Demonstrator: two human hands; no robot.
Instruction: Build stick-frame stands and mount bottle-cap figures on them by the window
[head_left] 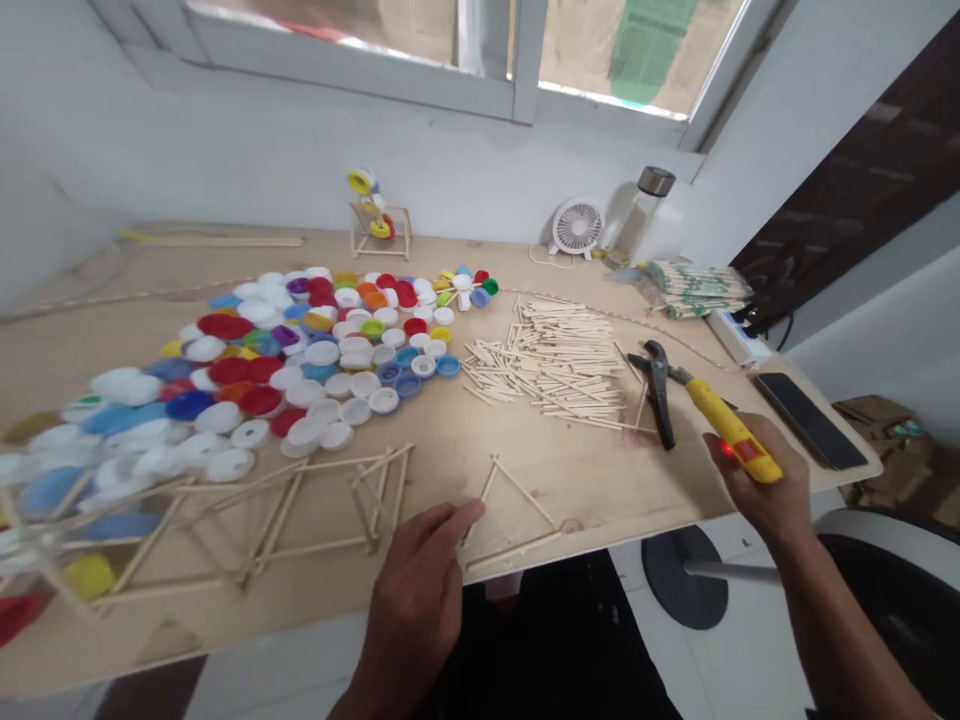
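The right hand (776, 490) gripped a yellow tool (724, 425). At the front of the table (637, 490), the left hand (420, 570) lay against a stick triangle (525, 492), pinching or not I couldn't tell. The green-printed packets (697, 290) were too blurred to read.

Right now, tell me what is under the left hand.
At the fingertips of the left hand, a stick of the triangle runs underneath, its upper part showing. The table shows around it. The covered stretch of stick and anything beneath the palm cannot be seen.
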